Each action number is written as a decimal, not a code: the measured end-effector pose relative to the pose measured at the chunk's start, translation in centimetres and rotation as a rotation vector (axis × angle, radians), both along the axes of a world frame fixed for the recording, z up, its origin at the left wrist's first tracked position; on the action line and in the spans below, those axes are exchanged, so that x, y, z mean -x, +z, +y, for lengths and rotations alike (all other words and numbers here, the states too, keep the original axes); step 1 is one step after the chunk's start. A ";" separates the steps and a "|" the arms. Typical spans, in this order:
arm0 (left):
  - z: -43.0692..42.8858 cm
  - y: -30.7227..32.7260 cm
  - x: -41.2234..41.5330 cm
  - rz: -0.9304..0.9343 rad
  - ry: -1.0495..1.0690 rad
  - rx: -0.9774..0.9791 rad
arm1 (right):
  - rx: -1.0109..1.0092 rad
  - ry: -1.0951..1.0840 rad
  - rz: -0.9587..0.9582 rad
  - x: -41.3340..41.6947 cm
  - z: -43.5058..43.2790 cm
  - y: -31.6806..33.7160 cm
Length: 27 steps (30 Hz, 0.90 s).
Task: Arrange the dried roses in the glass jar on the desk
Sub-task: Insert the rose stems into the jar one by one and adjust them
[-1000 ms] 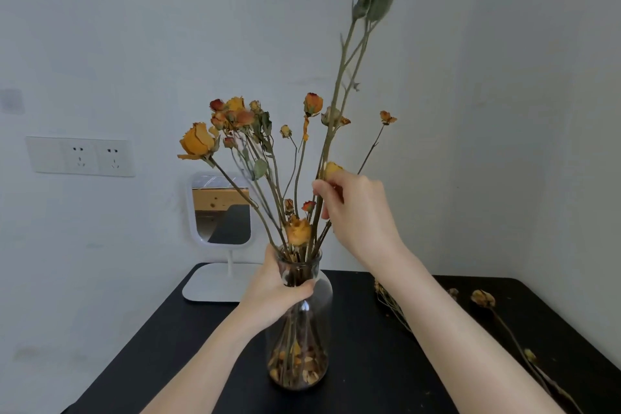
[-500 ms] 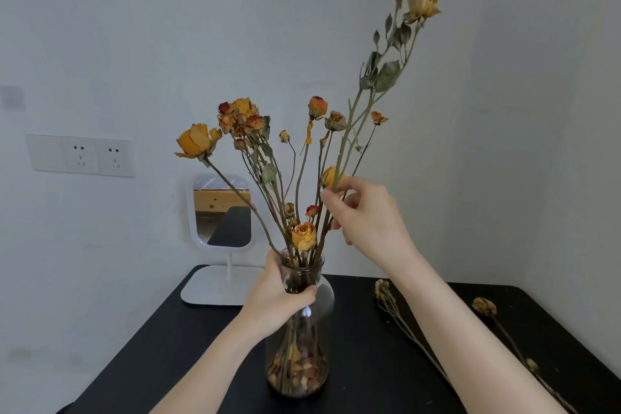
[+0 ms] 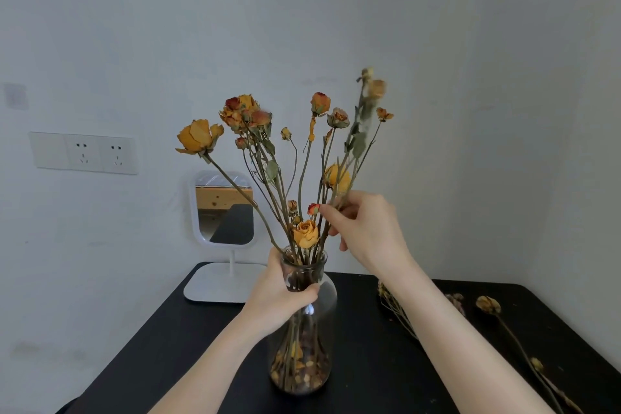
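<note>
A clear glass jar (image 3: 324, 299) stands on the black desk (image 3: 168, 346), with dried petals at its bottom and several dried orange and yellow roses (image 3: 198, 139) fanning out of its neck. My left hand (image 3: 284, 292) grips the jar's neck. My right hand (image 3: 368, 232) pinches a long leafy rose stem (image 3: 358, 141) just above the jar; the stem's pale blooms are blurred at the top and its lower end runs down into the neck.
Loose dried roses (image 3: 487, 304) and a small dried bunch (image 3: 393, 302) lie on the desk to the right. A white stand mirror (image 3: 223, 208) sits at the back left against the wall. A wall socket plate (image 3: 84, 153) is at left.
The long stem in my right hand has sunk well down into the jar, its blooms dropping from above the frame to level with the others. My left hand has stayed on the neck.
</note>
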<state>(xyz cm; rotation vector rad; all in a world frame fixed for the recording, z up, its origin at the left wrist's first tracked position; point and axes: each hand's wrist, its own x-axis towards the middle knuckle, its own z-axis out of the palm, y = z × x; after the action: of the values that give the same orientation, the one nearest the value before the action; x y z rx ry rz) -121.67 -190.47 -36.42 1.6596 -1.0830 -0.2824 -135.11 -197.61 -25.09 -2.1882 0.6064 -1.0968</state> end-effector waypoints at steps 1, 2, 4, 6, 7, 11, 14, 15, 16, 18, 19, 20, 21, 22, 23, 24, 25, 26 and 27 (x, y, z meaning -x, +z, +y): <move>0.0 0.0 0.0 0.006 -0.002 0.004 | 0.000 0.000 -0.008 0.0 0.0 0.0; 0.0 0.0 0.0 0.011 -0.006 0.010 | -0.002 0.005 0.006 0.0 0.1 -0.1; 0.0 0.0 -0.1 0.014 -0.025 0.021 | -0.014 0.018 0.080 -0.1 0.2 -0.7; 0.0 0.2 -0.1 0.017 -0.052 0.022 | -0.037 0.032 0.115 -0.1 0.2 -1.4; -0.1 0.3 -0.2 0.019 -0.068 0.016 | -0.048 0.037 0.108 -0.1 0.1 -1.6; 0.0 0.7 -0.5 -0.012 -0.065 0.002 | -0.080 0.074 0.091 0.2 -0.1 -1.8; 0.3 0.9 -0.7 -0.014 -0.052 -0.038 | -0.097 0.098 0.095 0.3 -0.1 -2.1; 0.4 0.9 -0.8 -0.019 -0.061 -0.047 | -0.099 0.101 0.092 0.4 -0.1 -2.2; 0.4 1.0 -0.8 -0.028 -0.064 -0.056 | -0.100 0.104 0.088 0.5 -0.1 -2.2; 0.5 1.2 -1.0 -0.034 -0.063 -0.071 | -0.099 0.110 0.079 0.7 -0.2 -2.1; 0.5 1.4 -1.0 -0.027 -0.067 -0.079 | -0.098 0.113 0.076 0.9 -0.2 -2.1; 0.6 1.4 -1.0 -0.015 -0.075 -0.087 | -0.097 0.115 0.074 1.0 -0.2 -2.1; 0.7 1.5 -1.0 -0.003 -0.088 -0.092 | -0.096 0.116 0.072 1.1 -0.2 -2.0; 0.9 1.7 -0.9 0.008 -0.104 -0.092 | -0.096 0.115 0.070 1.2 -0.2 -2.1; 1.0 1.8 -0.7 0.019 -0.114 -0.091 | -0.098 0.112 0.069 1.3 -0.2 -2.1; 1.2 1.8 -0.4 0.031 -0.111 -0.087 | -0.105 0.108 0.072 1.5 -0.3 -2.2; 1.4 1.7 0.0 0.040 -0.094 -0.070 | -0.117 0.104 0.078 1.8 -0.3 -2.3; 1.7 1.3 0.4 0.040 -0.056 -0.029 | -0.134 0.099 0.085 2.1 -0.4 -2.5; 2.0 0.8 1.0 0.033 0.008 0.029 | -0.157 0.092 0.093 2.6 -0.7 -2.7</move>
<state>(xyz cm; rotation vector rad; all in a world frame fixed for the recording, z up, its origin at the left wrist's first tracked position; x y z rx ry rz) -122.66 -188.45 -35.58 1.6280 -1.0511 -0.2864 -137.69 -198.27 -27.75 -2.1176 0.6054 -0.8740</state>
